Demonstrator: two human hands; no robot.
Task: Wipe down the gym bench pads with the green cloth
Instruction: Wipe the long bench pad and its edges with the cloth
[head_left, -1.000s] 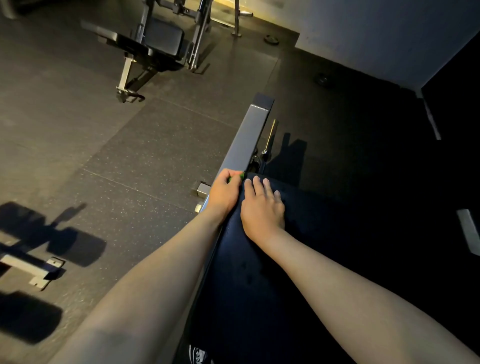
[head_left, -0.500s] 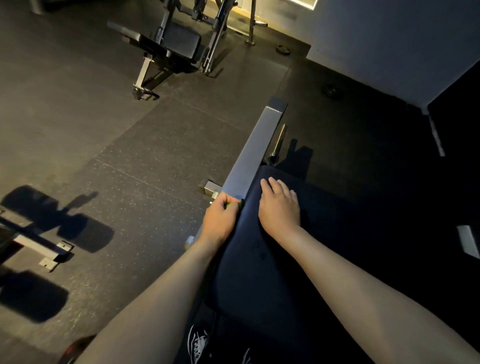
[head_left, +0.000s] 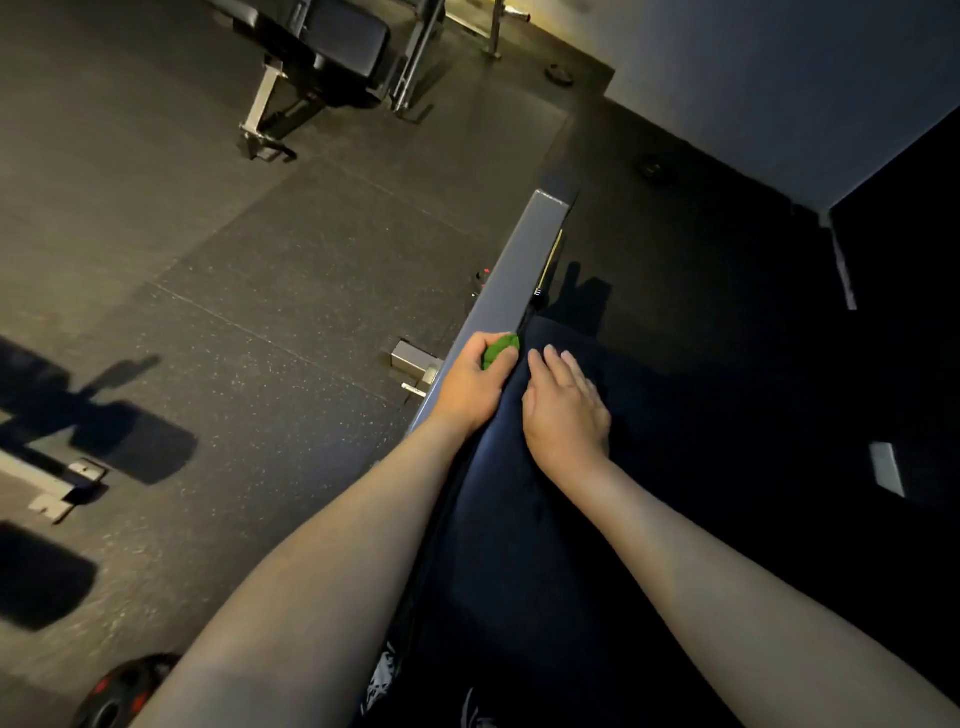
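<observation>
A: At the pad's far left corner, what's your left hand (head_left: 475, 382) doing?

B: My fingers are curled round the green cloth (head_left: 500, 349), bunched in my grip. Only a bit of green shows past my knuckles. It sits against the left edge of the bench pad (head_left: 519, 545), right where the pad meets the grey metal frame (head_left: 524, 260).

A: Right hand?

B: My right hand (head_left: 566, 410) lies flat on the pad's top, near its far end, fingers straight and close together, pressing down. Just beside the left one, not touching it as far as I can tell.

A: Pad itself?

B: Dark, padded, running from the bottom of the view up to my hands. Right side is lost in shadow.

A: Anything else?

B: Another bench (head_left: 332, 41) stands well apart at the far side of the rubber floor (head_left: 208, 234). A weight plate (head_left: 124, 691) with red markings lies on the floor at the lower left, partly behind my left forearm. A white wall (head_left: 779, 78) rises at the far right.
</observation>
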